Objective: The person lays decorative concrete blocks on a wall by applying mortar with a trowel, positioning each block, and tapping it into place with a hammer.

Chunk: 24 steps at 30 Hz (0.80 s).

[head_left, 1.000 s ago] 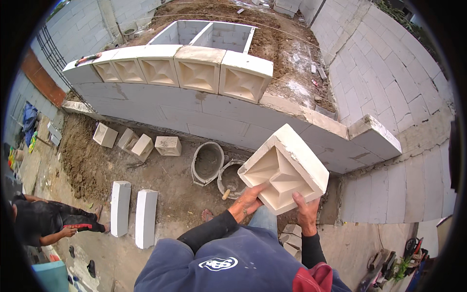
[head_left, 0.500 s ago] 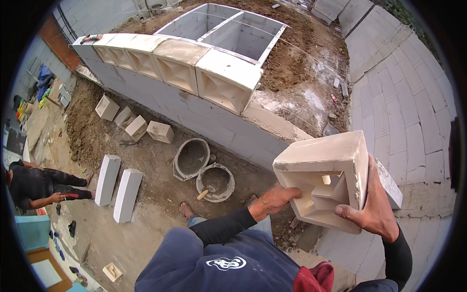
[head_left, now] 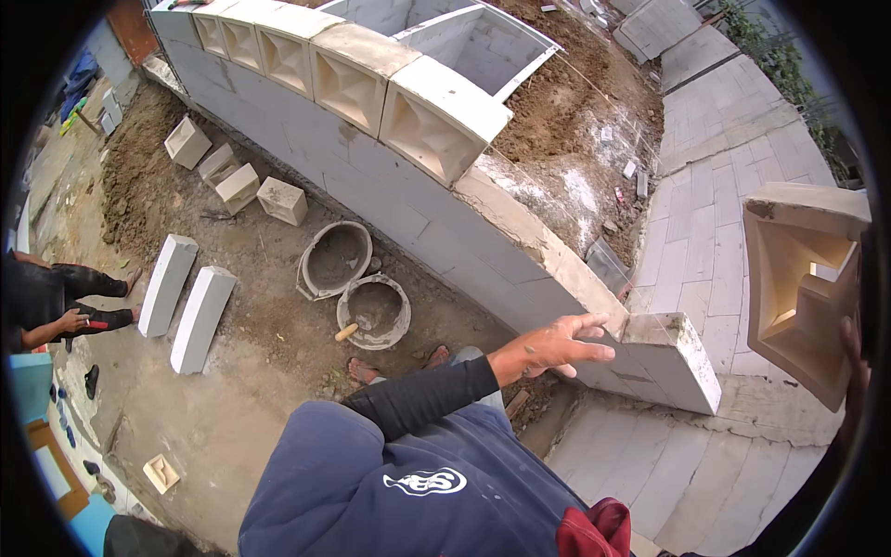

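Observation:
At the right rim of the view, a cream ventilation block [head_left: 775,269] with a slanted hollow inside is held up by my right hand [head_left: 855,362]. That hand is dark and partly cut off, with its thumb at the block's lower side. My left hand [head_left: 557,349] is open, fingers spread and empty, over the low grey block wall [head_left: 445,237] near its right end. Several matching ventilation blocks [head_left: 432,121] stand in a row along the wall's top. To their right, the wall top shows a rough mortar strip [head_left: 529,218].
Two buckets of mortar [head_left: 373,314] stand on the ground near my feet, a wooden handle in one. Loose ventilation blocks [head_left: 281,201] and two long white blocks [head_left: 202,320] lie leftward. A person [head_left: 56,302] is at far left. A string line crosses beyond the wall.
My left hand has let go of the ventilation block and opened. My right hand has carried the block rightward to the view's edge. The view has shifted.

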Each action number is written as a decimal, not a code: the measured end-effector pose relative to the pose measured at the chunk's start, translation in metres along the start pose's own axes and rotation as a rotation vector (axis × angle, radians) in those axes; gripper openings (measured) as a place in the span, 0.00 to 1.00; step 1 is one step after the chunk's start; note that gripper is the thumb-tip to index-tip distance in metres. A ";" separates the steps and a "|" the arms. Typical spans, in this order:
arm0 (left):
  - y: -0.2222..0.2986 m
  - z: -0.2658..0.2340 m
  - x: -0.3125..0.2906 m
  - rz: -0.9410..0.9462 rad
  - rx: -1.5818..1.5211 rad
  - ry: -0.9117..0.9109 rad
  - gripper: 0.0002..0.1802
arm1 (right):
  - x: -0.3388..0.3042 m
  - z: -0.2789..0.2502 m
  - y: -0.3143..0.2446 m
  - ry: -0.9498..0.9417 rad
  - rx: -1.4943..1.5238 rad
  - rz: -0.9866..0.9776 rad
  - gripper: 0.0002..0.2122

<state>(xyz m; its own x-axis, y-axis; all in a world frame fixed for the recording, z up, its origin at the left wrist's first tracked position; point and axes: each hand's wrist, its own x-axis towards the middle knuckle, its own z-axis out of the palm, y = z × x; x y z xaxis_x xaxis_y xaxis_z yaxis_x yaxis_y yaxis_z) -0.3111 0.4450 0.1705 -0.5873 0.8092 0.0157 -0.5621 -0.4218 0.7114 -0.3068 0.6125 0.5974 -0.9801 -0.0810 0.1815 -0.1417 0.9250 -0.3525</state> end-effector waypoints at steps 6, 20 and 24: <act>-0.093 -0.115 -0.072 -0.080 -0.132 0.611 0.52 | 0.095 0.052 0.092 0.054 -0.188 0.091 0.58; -0.100 -0.154 -0.039 0.216 -0.027 1.315 0.42 | 0.229 0.302 0.177 -0.555 -0.078 -0.363 0.66; -0.079 -0.166 -0.003 0.359 0.028 1.372 0.41 | 0.222 0.332 0.153 -0.613 -0.119 -0.403 0.66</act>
<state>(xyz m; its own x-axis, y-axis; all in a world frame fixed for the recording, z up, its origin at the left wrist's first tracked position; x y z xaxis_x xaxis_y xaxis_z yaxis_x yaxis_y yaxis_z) -0.3617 0.4081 -0.0018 -0.7935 -0.3783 -0.4767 -0.2617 -0.4951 0.8285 -0.5917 0.6126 0.2791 -0.7625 -0.5826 -0.2814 -0.5245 0.8113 -0.2584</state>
